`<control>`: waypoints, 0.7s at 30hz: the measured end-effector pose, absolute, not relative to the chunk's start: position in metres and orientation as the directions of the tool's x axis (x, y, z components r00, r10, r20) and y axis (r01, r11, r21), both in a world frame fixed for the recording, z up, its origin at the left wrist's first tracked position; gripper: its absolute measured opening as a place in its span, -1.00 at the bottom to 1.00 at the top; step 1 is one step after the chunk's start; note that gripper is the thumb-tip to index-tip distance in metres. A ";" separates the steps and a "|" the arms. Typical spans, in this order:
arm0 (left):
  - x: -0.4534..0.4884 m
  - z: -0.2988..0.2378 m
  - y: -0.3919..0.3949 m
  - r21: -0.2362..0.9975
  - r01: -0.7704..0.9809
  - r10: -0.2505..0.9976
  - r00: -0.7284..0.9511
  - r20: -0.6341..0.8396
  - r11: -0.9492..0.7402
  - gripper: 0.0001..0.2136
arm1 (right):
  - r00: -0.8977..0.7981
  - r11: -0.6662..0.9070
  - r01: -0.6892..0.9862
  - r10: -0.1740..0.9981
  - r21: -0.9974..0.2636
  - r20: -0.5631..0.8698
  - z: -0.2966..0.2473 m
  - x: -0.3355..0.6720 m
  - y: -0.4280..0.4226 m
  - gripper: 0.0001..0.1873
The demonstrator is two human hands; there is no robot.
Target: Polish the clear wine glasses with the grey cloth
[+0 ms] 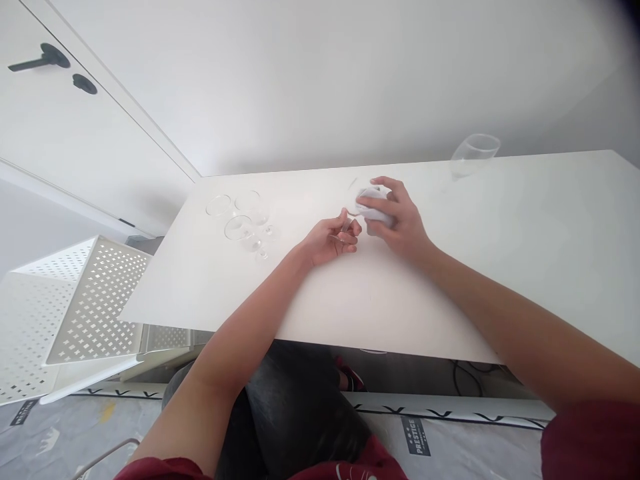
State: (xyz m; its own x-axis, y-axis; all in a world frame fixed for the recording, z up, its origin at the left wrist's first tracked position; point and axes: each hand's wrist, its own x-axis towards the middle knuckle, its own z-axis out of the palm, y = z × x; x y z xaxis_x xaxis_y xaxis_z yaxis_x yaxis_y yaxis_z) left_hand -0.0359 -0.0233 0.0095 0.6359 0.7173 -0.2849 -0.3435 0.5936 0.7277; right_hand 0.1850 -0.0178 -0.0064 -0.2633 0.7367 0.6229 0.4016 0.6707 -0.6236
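Observation:
My left hand (335, 239) is closed around the stem and foot of a clear stemmed glass (353, 192), which lies tilted above the table with its bowl toward my right hand. A crumpled white cloth (374, 205) is in my right hand (400, 217), pressed against the bowl. My fingers and the cloth hide much of that bowl. Left of my hands, several clear stemmed glasses (239, 228) stand close together on the white table (425, 313). Another clear glass (474, 157) stands alone toward the back right.
The table's back edge runs along a white wall (320, 80). White perforated bins (97, 307) stand beside its left end, below a door with a dark handle (45, 59). Cables (465, 379) hang under the front edge. Printed sheeting (465, 447) covers the floor.

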 end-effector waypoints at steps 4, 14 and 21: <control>-0.034 0.007 -0.023 0.770 -0.303 0.701 0.669 -0.248 0.562 -0.58 | -0.218 0.608 0.343 0.793 -0.717 0.568 -0.007 0.186 -0.019 -0.65; -0.019 0.002 -0.028 0.979 -0.160 0.894 0.447 -0.043 0.127 -0.57 | -0.047 0.649 0.539 0.659 -0.537 0.750 -0.013 0.192 -0.009 -0.63; -0.024 0.006 -0.029 0.958 -0.218 0.867 0.495 -0.054 0.184 -0.58 | -0.238 0.728 0.635 0.503 -0.259 0.831 -0.011 0.194 -0.006 -0.63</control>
State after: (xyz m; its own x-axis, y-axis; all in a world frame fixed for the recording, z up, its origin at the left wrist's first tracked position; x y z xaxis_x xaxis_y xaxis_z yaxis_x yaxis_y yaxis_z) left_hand -0.0237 -0.0292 0.0063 0.4951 0.8672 -0.0541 -0.2182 0.1844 0.9583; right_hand 0.1942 -0.0062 -0.0110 -0.2377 0.5031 0.8309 0.6348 0.7279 -0.2592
